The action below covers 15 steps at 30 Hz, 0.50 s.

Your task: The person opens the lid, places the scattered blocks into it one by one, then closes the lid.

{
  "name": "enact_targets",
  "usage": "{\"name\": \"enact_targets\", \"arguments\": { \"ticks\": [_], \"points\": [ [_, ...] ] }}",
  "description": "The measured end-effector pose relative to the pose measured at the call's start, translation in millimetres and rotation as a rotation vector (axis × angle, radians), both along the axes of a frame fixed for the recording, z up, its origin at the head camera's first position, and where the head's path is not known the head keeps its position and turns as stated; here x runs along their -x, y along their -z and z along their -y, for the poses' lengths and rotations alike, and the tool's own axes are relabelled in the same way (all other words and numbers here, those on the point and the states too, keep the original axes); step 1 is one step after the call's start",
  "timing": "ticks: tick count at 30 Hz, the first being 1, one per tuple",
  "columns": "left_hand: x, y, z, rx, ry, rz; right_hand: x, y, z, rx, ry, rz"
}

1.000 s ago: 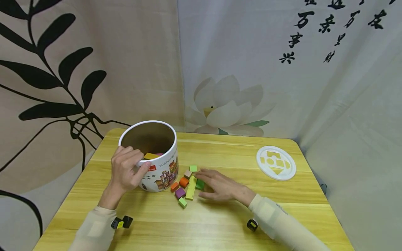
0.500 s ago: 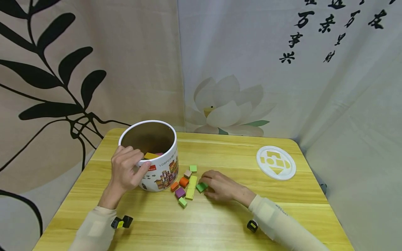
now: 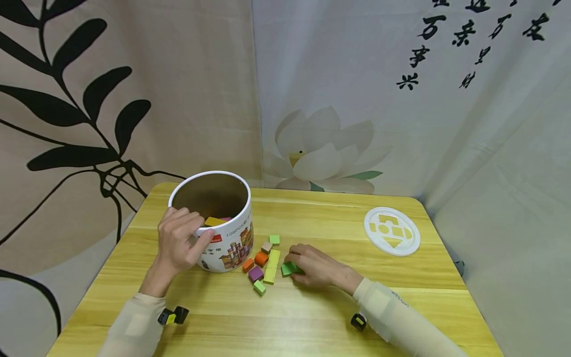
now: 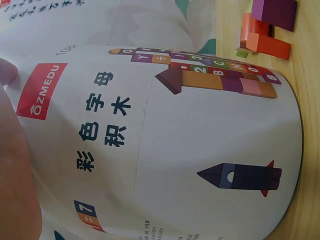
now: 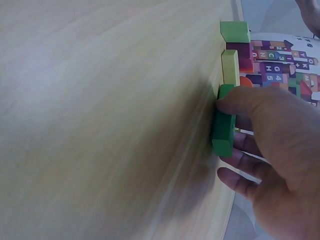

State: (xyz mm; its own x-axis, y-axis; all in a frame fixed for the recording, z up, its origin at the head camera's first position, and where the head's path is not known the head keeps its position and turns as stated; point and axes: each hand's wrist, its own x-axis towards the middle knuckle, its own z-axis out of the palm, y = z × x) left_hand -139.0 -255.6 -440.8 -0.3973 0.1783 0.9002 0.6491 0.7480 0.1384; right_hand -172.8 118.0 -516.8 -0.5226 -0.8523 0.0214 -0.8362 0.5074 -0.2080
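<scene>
My left hand grips the near rim of a white printed bucket, thumb down its outer wall; several blocks show inside. In the left wrist view the bucket's label fills most of the picture. My right hand pinches a green block low over the table. From the right wrist, the thumb lies on one face of this long green block, with fingers behind it. Just left of it are a yellow block, an orange cylinder and a purple block.
Also in the pile are a light green block, another light green block, a tan block and an orange block. A white cut-out disc lies at the back right of the wooden table. Curtains hang behind.
My right fingers have drawn in from a spread pose and pinched the green block, which has turned and shifted slightly right, away from the yellow one. My left hand and the bucket stay put.
</scene>
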Motion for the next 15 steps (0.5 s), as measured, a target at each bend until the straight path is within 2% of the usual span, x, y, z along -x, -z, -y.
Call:
{"name": "enact_targets", "arguments": {
  "ticks": [8,15],
  "points": [
    [-0.5,0.0,0.1,0.003,-0.006,0.005,-1.8,-14.6,-1.0,0.042,0.021,0.009],
    [-0.4,0.0,0.4,0.008,-0.008,0.005,0.2,-40.7,1.6,0.111,0.018,-0.020]
  ]
}}
